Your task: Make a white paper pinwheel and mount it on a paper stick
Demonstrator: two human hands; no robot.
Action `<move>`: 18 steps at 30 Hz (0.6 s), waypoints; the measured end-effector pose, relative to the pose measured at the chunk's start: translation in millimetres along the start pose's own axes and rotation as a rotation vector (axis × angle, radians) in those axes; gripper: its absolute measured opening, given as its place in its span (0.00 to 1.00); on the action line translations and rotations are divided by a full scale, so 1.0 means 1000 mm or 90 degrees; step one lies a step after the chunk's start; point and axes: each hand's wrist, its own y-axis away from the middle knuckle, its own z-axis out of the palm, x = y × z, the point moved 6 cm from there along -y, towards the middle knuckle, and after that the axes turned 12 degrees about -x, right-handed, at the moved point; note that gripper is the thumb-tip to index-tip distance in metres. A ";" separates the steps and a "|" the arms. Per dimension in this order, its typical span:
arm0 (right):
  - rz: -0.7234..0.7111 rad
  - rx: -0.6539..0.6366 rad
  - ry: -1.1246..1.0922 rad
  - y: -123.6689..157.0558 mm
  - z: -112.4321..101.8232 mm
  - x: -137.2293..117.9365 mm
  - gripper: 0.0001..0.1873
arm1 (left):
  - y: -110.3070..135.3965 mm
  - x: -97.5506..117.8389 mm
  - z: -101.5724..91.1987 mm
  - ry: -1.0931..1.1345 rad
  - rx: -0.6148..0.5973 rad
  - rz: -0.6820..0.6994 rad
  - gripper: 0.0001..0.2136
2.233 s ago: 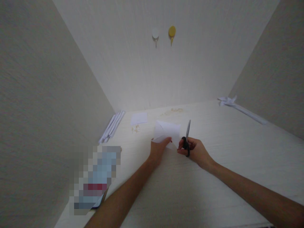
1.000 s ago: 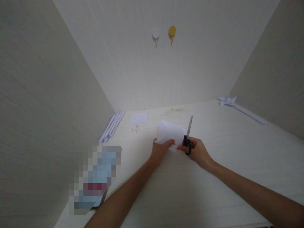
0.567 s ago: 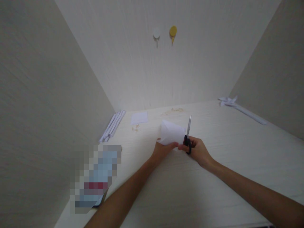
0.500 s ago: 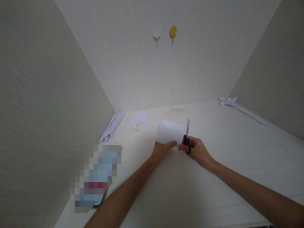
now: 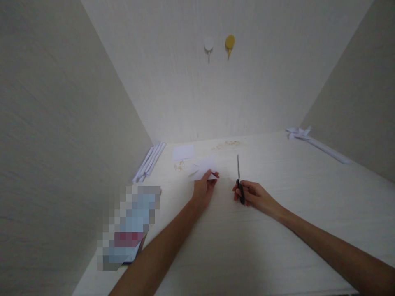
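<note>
A folded piece of white paper [image 5: 204, 165] is pinched in my left hand [image 5: 203, 186], thumb on top and fingers beneath. Its left part shows a loose flap or fold. To the right, my right hand [image 5: 253, 192] grips black-handled scissors [image 5: 240, 189]. Their blades look closed and point away from me, apart from the paper. A flat white paper piece [image 5: 183, 152] lies on the table beyond my left hand, with a small heap of thin tan bits [image 5: 179, 165] just in front of it.
Rolled paper tubes [image 5: 149, 161] lie along the left wall. A paper stick with a folded top [image 5: 321, 147] rests at the right wall. More thin tan bits [image 5: 228, 144] lie near the back wall. A blurred-out flat object [image 5: 135, 224] is at left. White [image 5: 208, 44] and yellow [image 5: 230, 42] hooks hang above.
My left hand has carried the paper left, away from my right hand, and the paper has turned. My right hand and the scissors have shifted slightly; the two hands are now apart.
</note>
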 end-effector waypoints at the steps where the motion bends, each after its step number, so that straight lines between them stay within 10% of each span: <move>1: 0.002 -0.009 0.016 0.001 0.001 0.000 0.13 | 0.000 0.000 -0.001 0.009 0.003 0.002 0.02; 18: 0.089 -0.039 0.241 0.009 0.009 -0.006 0.18 | 0.003 0.000 -0.001 0.103 0.056 -0.026 0.05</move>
